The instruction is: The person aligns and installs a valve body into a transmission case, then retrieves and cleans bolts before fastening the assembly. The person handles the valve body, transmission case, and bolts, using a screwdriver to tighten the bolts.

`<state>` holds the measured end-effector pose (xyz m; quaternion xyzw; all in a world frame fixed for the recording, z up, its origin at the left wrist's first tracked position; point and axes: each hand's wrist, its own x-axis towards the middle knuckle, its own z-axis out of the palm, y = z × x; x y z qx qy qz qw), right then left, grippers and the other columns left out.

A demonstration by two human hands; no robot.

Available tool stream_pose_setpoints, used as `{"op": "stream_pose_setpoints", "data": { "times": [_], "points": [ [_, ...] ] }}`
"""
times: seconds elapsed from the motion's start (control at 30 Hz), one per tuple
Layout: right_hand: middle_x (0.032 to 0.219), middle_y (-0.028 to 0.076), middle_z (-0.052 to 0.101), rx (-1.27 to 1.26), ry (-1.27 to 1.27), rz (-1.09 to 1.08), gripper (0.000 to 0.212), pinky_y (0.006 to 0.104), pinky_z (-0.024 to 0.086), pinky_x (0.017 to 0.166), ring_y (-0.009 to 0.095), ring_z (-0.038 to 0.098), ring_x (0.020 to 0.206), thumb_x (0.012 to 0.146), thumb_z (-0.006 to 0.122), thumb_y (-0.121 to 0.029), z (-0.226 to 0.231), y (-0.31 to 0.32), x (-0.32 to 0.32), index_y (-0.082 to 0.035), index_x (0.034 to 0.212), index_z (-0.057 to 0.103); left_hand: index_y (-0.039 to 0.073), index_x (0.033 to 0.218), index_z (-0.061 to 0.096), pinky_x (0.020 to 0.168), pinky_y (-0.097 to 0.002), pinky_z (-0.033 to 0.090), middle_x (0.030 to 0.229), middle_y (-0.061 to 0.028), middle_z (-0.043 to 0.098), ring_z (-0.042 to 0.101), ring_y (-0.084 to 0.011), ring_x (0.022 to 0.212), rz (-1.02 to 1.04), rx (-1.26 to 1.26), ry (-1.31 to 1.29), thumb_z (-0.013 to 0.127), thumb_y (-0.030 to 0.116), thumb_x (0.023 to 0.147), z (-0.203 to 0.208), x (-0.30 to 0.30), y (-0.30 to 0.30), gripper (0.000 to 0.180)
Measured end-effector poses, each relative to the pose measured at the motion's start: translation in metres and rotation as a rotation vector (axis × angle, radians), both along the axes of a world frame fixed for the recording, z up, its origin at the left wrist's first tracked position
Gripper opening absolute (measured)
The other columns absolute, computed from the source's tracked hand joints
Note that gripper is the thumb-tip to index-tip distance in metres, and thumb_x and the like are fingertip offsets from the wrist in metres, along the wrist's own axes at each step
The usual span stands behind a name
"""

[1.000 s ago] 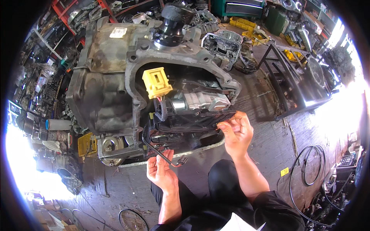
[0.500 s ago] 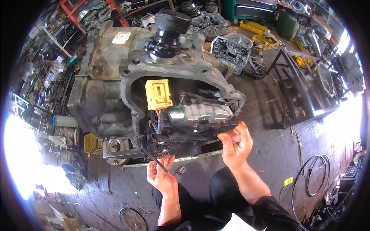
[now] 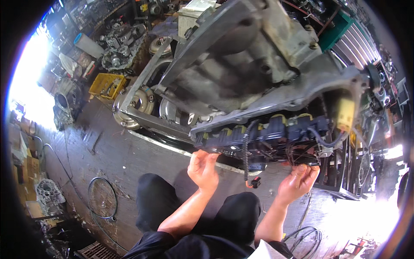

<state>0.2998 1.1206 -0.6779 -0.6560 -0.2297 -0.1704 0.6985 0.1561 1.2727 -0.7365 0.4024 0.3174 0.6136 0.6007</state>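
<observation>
Both hands under black valve body (image 3: 267, 134): left hand (image 3: 202, 169) and right hand (image 3: 298, 181) curled, grip contents unclear; dangling connector wire (image 3: 246, 151) btwn.

A grey transmission housing (image 3: 258, 64) fills twelve to two o'clock. Under its lower edge hangs a black wiring harness (image 3: 276, 134). The left hand (image 3: 202, 169) touches the harness's left end; the right hand (image 3: 298, 181) grips wires at four o'clock. A yellow crate (image 3: 107, 85) sits at ten o'clock.
</observation>
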Motion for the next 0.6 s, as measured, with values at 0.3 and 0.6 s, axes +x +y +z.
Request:
{"op": "stream_pose_setpoints", "data": {
  "times": [0.3,0.6],
  "points": [
    [0.086,0.001,0.055,-0.039,0.083,0.026,0.026,0.0273,0.057,0.066,0.011,0.059,0.068,0.109,0.062,-0.025,0.025,0.006,-0.01,-0.003,0.117,0.049,0.005,0.1,0.058,0.078,-0.0214,0.041,0.096,0.0017,0.052,0.048,-0.007,0.084,-0.073,-0.216,-0.398,0.083,-0.009,0.084,0.006,0.014,-0.013,0.033],
    [0.089,0.006,0.059,-0.09,0.146,0.098,0.019,0.0391,0.064,0.071,0.022,0.069,0.077,0.11,0.058,-0.019,0.048,0.007,-0.023,-0.004,0.11,0.046,0.006,0.121,0.052,0.075,-0.0249,0.043,0.114,-0.0095,0.047,0.053,-0.0167,0.093,0.126,0.211,0.054,0.082,-0.004,0.084,0.016,0.022,-0.038,0.048]
  ]
}}
